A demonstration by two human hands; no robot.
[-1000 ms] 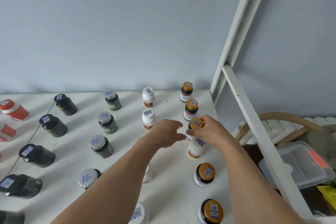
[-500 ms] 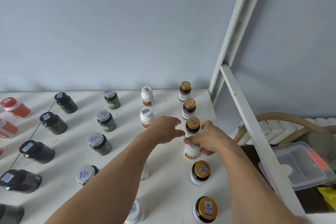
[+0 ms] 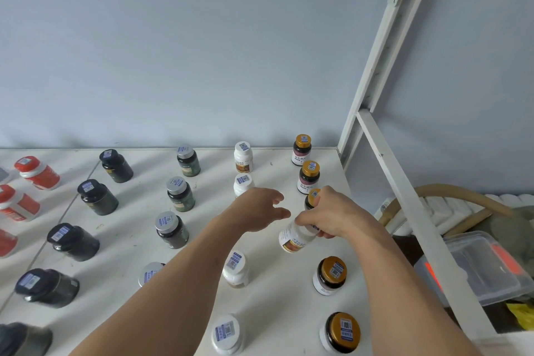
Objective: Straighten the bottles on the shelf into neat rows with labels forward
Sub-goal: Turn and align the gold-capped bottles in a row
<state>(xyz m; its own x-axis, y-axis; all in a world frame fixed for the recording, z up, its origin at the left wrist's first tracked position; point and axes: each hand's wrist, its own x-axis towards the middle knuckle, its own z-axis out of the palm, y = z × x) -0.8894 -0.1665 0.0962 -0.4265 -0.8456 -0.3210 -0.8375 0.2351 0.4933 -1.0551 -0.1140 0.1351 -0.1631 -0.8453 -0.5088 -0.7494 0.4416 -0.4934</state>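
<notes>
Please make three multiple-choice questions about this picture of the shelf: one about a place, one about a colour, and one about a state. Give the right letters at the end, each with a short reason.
1. Where do the gold-capped bottles stand on the shelf?
A. In the rightmost column
B. In the leftmost column
C. In the middle

2. What colour are the bottles at the far left edge?
A. Green
B. Red with white
C. Yellow

3. In what state is the white bottle under the right hand?
A. Standing upright, untouched
C. Lying flat, untouched
B. Tilted, gripped at its top

Answers:
1 A: the gold-capped bottles run along the right edge of the shelf.
2 B: the far-left bottles have red bodies with white parts.
3 B: the right hand closes over the top of the white bottle, which leans; the left hand holds nothing.
</notes>
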